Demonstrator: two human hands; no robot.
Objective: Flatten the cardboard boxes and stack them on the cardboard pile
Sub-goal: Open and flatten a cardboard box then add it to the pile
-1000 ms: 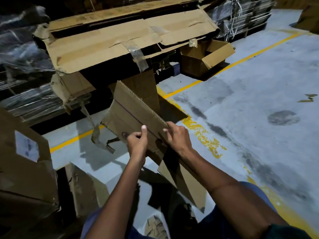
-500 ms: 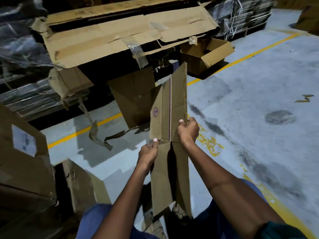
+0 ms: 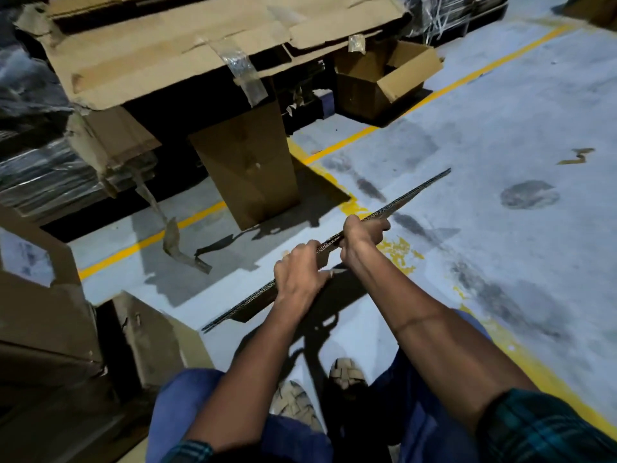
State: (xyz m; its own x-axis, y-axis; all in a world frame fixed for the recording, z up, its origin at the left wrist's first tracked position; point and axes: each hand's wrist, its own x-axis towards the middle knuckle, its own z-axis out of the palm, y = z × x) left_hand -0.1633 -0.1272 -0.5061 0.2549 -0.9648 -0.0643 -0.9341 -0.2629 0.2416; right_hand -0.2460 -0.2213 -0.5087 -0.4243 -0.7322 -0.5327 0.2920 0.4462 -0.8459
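**boxguy:** So where's this person at? Closest thing is the flattened box (image 3: 334,252), seen edge-on above the knees. The left hand (image 3: 300,279) grips its near part and the right hand (image 3: 362,232) is wrapped around the edge further along. Both are closed on it.

**palletpete:** That one looks done, just not stacked. The cardboard pile (image 3: 200,51) sits well ahead, past the yellow line (image 3: 147,242).

**boxguy:** Plenty left, I'd guess. An upright box (image 3: 247,168) leans by the pile, and an open box (image 3: 384,81) sits further back.
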